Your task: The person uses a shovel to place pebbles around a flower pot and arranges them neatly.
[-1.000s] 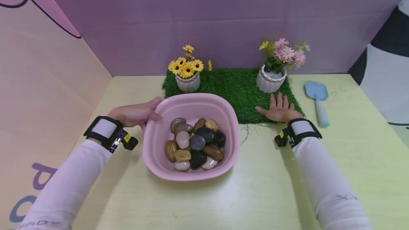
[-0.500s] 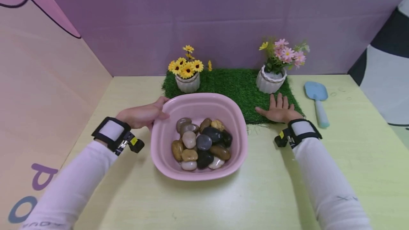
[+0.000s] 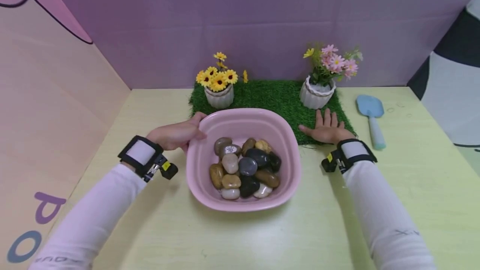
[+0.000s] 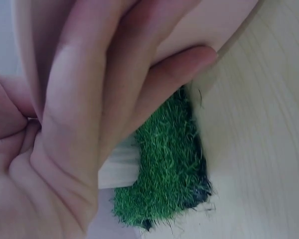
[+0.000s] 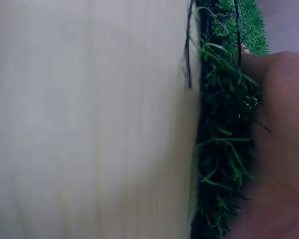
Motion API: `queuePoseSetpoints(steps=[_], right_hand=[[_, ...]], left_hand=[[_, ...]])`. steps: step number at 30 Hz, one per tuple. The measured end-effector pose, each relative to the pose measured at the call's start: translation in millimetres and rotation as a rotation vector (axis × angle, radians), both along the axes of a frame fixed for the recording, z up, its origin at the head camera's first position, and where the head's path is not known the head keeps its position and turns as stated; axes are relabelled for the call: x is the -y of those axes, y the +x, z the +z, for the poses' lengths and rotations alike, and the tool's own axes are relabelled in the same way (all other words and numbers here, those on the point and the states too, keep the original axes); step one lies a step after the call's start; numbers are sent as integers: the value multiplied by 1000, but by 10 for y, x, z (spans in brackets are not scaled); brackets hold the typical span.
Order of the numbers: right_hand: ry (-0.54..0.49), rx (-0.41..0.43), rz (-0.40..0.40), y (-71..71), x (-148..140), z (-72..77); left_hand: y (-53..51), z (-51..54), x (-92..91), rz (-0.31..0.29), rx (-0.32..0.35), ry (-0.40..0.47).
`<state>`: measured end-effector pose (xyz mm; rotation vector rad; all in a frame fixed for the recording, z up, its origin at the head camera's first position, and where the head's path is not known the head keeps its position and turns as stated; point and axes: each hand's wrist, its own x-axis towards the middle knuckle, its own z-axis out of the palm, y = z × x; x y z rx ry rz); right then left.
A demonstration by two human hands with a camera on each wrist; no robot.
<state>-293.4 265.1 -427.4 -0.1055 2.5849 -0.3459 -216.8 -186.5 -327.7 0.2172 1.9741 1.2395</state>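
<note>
A pink plastic basin (image 3: 195, 174) holds several smooth pebbles (image 3: 248, 166) in brown, black, grey and white. My left hand (image 3: 176, 133) grips its left rim, thumb over the inside and fingers under the outer wall. In the left wrist view the fingers (image 4: 79, 94) lie along the basin's outside wall. Palm up, my right hand (image 3: 327, 130) rests on the front right part of the green artificial grass mat (image 3: 279, 111), its fingers spread and holding nothing. The right wrist view shows only part of that hand (image 5: 289, 139) beside the mat's edge.
On the mat's back left stands a white pot of yellow flowers (image 3: 219, 97); at its right stands a white pot of pink flowers (image 3: 317, 94). A blue toy shovel (image 3: 373, 120) lies on the wooden table (image 3: 157, 228) to the right. A purple wall (image 3: 262, 24) closes the back.
My left hand has carried the basin with its pebbles steadily to the right, covering more of the mat's front. The right hand has stayed in place.
</note>
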Motion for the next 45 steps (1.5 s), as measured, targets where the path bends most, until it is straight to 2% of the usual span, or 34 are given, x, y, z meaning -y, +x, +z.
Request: queuePoseSetpoints(steps=[8, 17, 22, 29, 34, 39, 43, 44, 45], right_hand=[[22, -7, 14, 1, -3, 16], [31, -14, 26, -4, -6, 16], [32, -11, 24, -9, -8, 3], [113, -39, 77, -22, -38, -9], [83, -29, 60, -23, -39, -19], [213, -73, 143, -57, -56, -48], [253, -103, 187, -77, -76, -60], [316, -121, 233, -73, -77, -59], [466, -145, 336, -61, -91, -72]], left_hand=[[-4, -16, -120, 4, -28, 6], [22, -61, -245, 31, -121, 2], [35, -54, -290, 39, -126, 2], [44, -39, -379, 41, -118, 23], [27, -48, -470, 37, -123, 41], [21, -57, -562, 39, -121, 46], [8, -83, -605, 42, -112, 59], [7, -90, -614, 44, -110, 64], [9, -91, -624, 45, -108, 69]])
